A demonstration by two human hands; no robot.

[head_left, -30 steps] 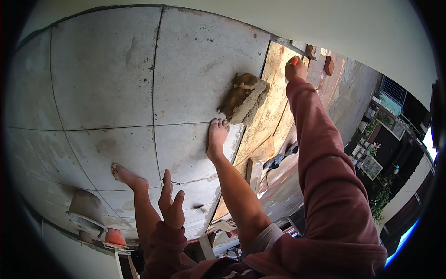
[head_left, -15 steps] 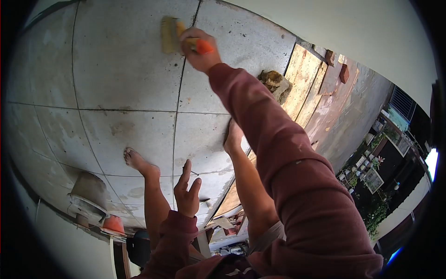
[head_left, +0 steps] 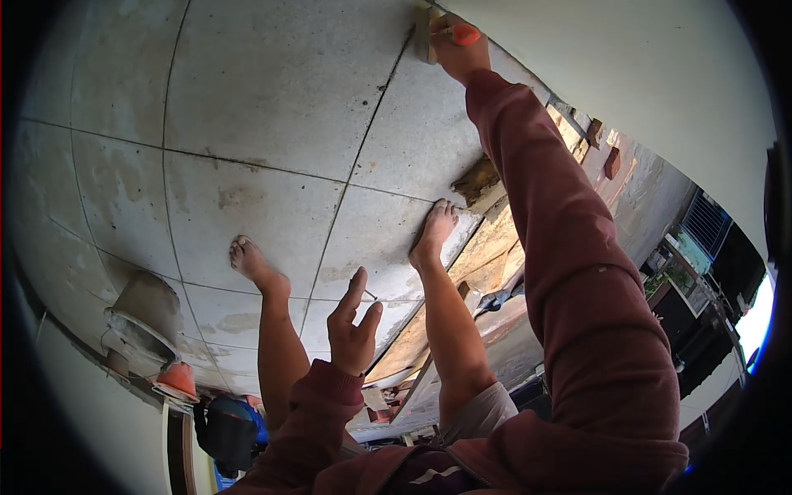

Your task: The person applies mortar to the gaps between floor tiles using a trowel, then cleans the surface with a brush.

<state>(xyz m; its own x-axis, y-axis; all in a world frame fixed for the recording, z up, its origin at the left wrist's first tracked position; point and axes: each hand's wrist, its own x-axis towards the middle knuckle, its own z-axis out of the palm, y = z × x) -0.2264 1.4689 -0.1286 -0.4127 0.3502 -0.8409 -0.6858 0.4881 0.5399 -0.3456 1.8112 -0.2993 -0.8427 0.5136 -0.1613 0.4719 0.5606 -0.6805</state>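
Observation:
My right hand is closed around a wide brush with pale bristles and an orange end on its handle. It reaches far out, with the brush at the floor's edge by the pale wall. Large grey tiles with dark joints lie beneath. My left hand hovers over the floor near my legs, holding nothing, with its fingers apart. A thin nail-like piece shows on the tiles beside its fingertips.
A rough stone chunk sits by my right foot, partly behind my right sleeve. Wooden boards run along the floor's right edge. Beyond them lie brick pieces. A grey bucket and an orange container stand at the lower left.
My right hand has carried the brush right and away from me, from the middle of a tile to the wall edge. The view has turned slightly. My left hand stays open.

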